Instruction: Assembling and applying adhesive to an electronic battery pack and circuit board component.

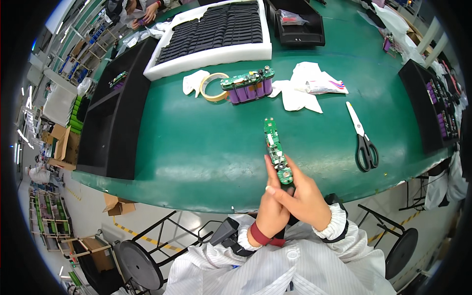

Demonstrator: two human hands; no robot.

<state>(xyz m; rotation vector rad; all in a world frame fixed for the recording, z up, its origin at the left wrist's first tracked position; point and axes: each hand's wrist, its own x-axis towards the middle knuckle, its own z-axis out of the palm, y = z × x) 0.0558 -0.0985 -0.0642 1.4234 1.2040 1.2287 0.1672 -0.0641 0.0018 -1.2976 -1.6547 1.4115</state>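
Between my palms I hold a narrow battery pack [275, 147] by its near end. Its long green circuit board faces up, and the cells beneath are mostly hidden. Against its left side lie the fingers of my left hand [272, 212]. My right hand [309, 200] presses from the right, its thumb crossing over the left hand. Beyond them on the green table stands another battery pack [250, 92], with purple cells and a green board on top. A roll of yellowish tape [215, 98] touches its left side. To my right lie white scissors with black handles [363, 142], blades pointing away.
A white foam tray [209, 60] of black plastic parts sits at the back. Black bins stand at the left [126, 132], back [300, 37] and right [422, 113]. White cloths [302, 91] lie beyond the pack. Another person's hands [147, 14] work at far left. Stools [142, 265] flank me.
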